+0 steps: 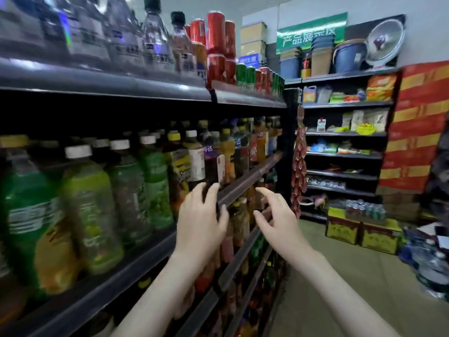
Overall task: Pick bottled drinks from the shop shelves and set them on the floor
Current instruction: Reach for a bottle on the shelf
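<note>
While the head view runs blurred along the aisle, I can make out the left hand (201,215) raised in front of the middle shelf (145,254). Its fingers are loosely bent and a little apart, with their tips at the shelf's front rail, just below a dark bottle (211,166) with a purple label. Whether those tips touch the rail or the bottle I cannot tell; nothing sits in the palm. The right hand (275,215) hovers just beside it on the aisle side, thumb held away from curved fingers, gripping nothing, with the lower shelf's bottles behind it.

The bottled drinks (126,190) stand upright in packed rows on the middle shelf: green ones with white caps nearest me, yellow-capped and orange ones further along. On the top shelf (104,79) I see clear bottles (155,37) with black caps and, past them, stacked red cans (216,32). The floor (352,288) to my right is pale. Yellow boxes (342,228) rest on it by the far shelves (345,155), near a tall stack of red and yellow cartons (418,130).
</note>
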Action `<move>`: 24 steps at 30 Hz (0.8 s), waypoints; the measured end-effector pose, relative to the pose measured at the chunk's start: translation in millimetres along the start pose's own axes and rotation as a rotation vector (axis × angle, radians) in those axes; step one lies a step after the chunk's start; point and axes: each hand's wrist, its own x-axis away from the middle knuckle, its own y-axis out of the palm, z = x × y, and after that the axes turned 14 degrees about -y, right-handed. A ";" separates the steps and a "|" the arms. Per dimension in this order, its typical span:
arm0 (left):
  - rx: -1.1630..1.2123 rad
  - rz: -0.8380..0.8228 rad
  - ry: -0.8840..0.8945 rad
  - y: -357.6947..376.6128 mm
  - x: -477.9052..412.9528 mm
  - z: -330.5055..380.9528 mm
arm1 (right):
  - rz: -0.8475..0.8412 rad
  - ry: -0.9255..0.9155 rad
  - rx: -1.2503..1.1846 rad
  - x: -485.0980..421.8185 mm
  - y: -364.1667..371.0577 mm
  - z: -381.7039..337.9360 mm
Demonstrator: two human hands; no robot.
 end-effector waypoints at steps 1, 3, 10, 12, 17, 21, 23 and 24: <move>-0.048 0.051 -0.034 17.0 -14.3 1.0 | -0.013 -0.010 -0.025 -14.2 4.3 23.9; -0.148 0.126 -0.096 43.7 -39.5 1.1 | -0.050 -0.004 -0.117 -45.8 17.4 59.0; -0.570 0.439 -0.082 83.0 -111.4 -22.7 | -0.024 -0.274 -0.403 -182.0 88.1 101.0; -0.657 0.463 -0.112 89.0 -122.9 -25.4 | -0.019 -0.363 -0.427 -208.3 103.1 102.5; -0.774 0.519 -0.126 107.1 -141.6 -14.8 | -0.020 -0.513 -0.399 -242.1 126.0 111.6; -0.819 0.487 -0.191 118.5 -151.9 1.2 | -0.012 -0.618 -0.343 -249.1 134.0 129.2; -0.838 0.497 -0.171 127.5 -156.7 10.1 | 0.029 -0.689 -0.314 -251.3 133.2 141.7; -0.846 0.509 -0.155 134.6 -160.3 15.0 | 0.063 -0.720 -0.312 -253.6 132.6 150.8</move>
